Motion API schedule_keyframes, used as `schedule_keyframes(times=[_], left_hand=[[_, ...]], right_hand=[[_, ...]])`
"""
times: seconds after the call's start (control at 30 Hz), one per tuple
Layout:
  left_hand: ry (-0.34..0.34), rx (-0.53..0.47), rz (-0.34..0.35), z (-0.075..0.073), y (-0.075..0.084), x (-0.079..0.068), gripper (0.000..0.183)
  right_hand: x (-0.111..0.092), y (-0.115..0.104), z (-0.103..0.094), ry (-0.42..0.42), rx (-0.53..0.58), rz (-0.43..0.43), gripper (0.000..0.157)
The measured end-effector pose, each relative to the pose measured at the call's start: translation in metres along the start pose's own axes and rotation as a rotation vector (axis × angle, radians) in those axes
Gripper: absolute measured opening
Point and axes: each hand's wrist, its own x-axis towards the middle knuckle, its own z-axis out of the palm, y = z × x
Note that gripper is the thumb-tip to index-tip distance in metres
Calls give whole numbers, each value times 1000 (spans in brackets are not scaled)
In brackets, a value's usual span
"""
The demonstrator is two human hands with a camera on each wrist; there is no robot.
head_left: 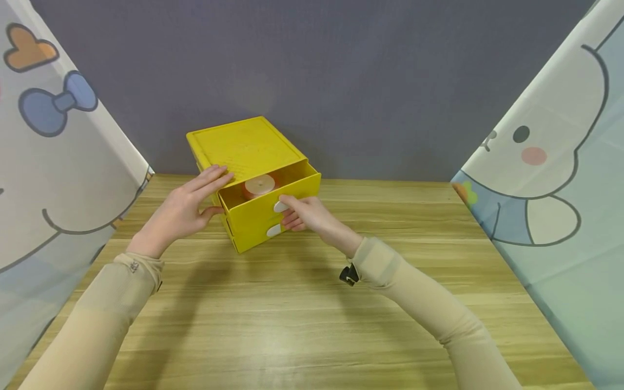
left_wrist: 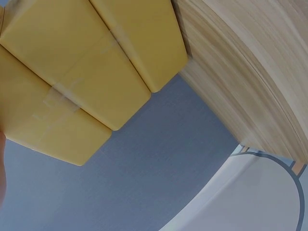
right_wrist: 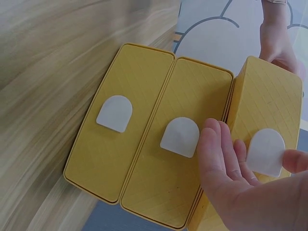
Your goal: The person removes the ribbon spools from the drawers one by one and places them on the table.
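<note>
A yellow three-drawer cabinet [head_left: 246,145] stands at an angle on the table, its top drawer [head_left: 251,213] pulled partly out. Inside that drawer lies a round item with a pale disc-like top and a reddish rim [head_left: 260,184]. My right hand [head_left: 314,215] pinches the white handle [right_wrist: 266,151] of the top drawer between thumb and fingers. My left hand [head_left: 185,206] rests on the cabinet's front left corner, its extended fingers on top and the thumb at the side. In the right wrist view, the middle drawer [right_wrist: 207,91] and bottom drawer [right_wrist: 139,72] are closed.
The wooden table [head_left: 292,325] extends in front of the cabinet and to its right. Behind stands a grey fabric wall [head_left: 380,92]. Cartoon-printed curtains [head_left: 541,206] flank both sides. A small black item [head_left: 349,274] hangs at the right cuff.
</note>
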Motion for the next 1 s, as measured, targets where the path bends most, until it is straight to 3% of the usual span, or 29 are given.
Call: schedule_keyframes(times=[1.0], left_hand=[[2, 0, -9, 0, -1, 1, 78]], right_hand=[[-11, 7, -2, -8, 18, -21, 47]])
